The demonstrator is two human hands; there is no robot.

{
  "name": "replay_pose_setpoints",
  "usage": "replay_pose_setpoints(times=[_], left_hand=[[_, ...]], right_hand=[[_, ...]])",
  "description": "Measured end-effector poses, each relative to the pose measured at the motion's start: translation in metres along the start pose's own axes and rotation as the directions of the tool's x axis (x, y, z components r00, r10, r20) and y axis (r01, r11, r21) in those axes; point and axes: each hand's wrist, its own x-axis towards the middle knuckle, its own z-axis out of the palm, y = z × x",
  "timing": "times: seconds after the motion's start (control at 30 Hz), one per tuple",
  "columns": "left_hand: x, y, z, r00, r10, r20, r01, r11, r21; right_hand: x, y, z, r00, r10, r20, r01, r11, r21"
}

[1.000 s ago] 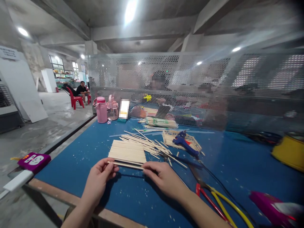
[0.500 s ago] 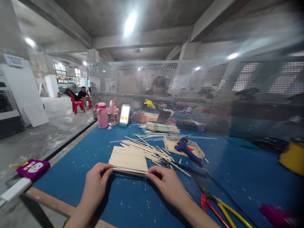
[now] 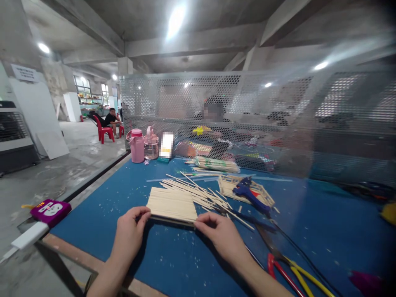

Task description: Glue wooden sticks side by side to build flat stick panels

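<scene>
A flat panel of pale wooden sticks laid side by side point(image 3: 171, 202) is in front of me, slightly raised above its shadow on the blue tabletop. My left hand point(image 3: 133, 225) pinches the left end of the wooden stick point(image 3: 173, 219) along the panel's near edge. At the other end of that stick, my right hand point(image 3: 216, 231) is closed between thumb and forefinger. Whether the fingertips also grip the panel itself, I cannot tell. Loose wooden sticks point(image 3: 198, 192) lie in a heap just behind the panel.
A blue glue gun point(image 3: 252, 198) rests on a small stick-built tray point(image 3: 225, 185). Red-and-yellow-handled cutters point(image 3: 278, 258) lie right of my right hand. Pink bottles point(image 3: 137, 146) and a bag of sticks point(image 3: 216, 164) stand before a perforated screen point(image 3: 260, 99). A purple power strip point(image 3: 51, 211) sits left.
The view has shifted slightly, moving the scene rightward. The stick between my hands now sits closer against the panel's near edge; both hands keep their pinch.
</scene>
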Motion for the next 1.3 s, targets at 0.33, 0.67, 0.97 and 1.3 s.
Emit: replay_pose_setpoints(times=[0.33,0.67,0.97,1.3], left_hand=[[-0.008,0.0,-0.003,0.999,-0.029,0.034,0.029,1.0,0.005],[-0.012,0.001,-0.002,0.993,-0.105,0.063,0.107,0.994,-0.037],[-0.015,0.007,-0.004,0.989,-0.128,0.069,0.128,0.992,-0.002],[-0.018,0.002,-0.004,0.992,-0.089,0.092,0.09,0.996,-0.006]], right_hand=[[0.004,0.002,-0.001,0.985,0.16,0.069,-0.171,0.965,0.201],[0.001,0.002,-0.006,0.953,0.209,0.217,-0.272,0.907,0.32],[0.0,0.003,-0.007,0.92,0.241,0.309,-0.357,0.84,0.408],[-0.002,-0.001,-0.008,0.919,0.257,0.298,-0.363,0.845,0.392]])
